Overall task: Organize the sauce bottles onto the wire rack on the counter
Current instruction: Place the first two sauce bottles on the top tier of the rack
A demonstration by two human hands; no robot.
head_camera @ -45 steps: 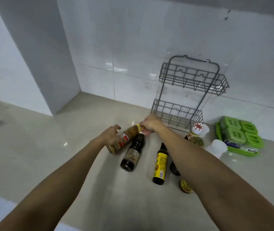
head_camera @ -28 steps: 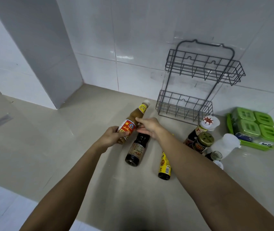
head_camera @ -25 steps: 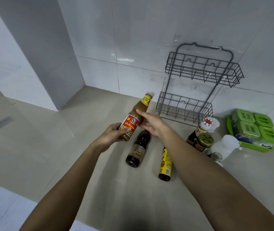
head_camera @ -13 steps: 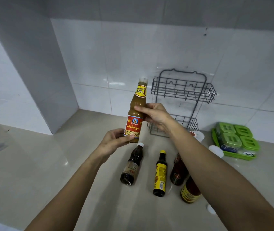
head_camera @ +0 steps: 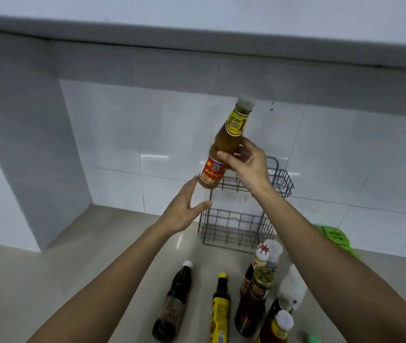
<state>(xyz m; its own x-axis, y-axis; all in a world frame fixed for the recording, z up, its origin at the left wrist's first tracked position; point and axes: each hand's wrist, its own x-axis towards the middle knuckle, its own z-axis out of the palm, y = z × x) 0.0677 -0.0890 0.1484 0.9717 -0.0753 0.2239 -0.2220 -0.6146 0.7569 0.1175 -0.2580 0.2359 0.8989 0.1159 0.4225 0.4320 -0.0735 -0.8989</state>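
A person's right hand point(head_camera: 247, 167) grips a brown sauce bottle point(head_camera: 224, 149) by its shoulder, raised and tilted above the top shelf of a two-tier wire rack point(head_camera: 241, 211) standing at the counter's point(head_camera: 73, 268) back edge against the tiled wall. The left hand point(head_camera: 184, 209) is open, fingertips near the bottle's base. Both rack shelves appear empty, so nothing is placed yet. Several bottles, including a dark bottle point(head_camera: 174, 300) and a yellow-labelled bottle point(head_camera: 220, 310), lie nearer the front edge.

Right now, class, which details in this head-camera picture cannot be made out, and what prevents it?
- Wire rack: upper shelf partly hidden by the right hand.
- Brown sauce bottle: label print blurred.
- Green containers: mostly behind the right forearm.
- Yellow-label bottle: base cut off by the bottom edge.
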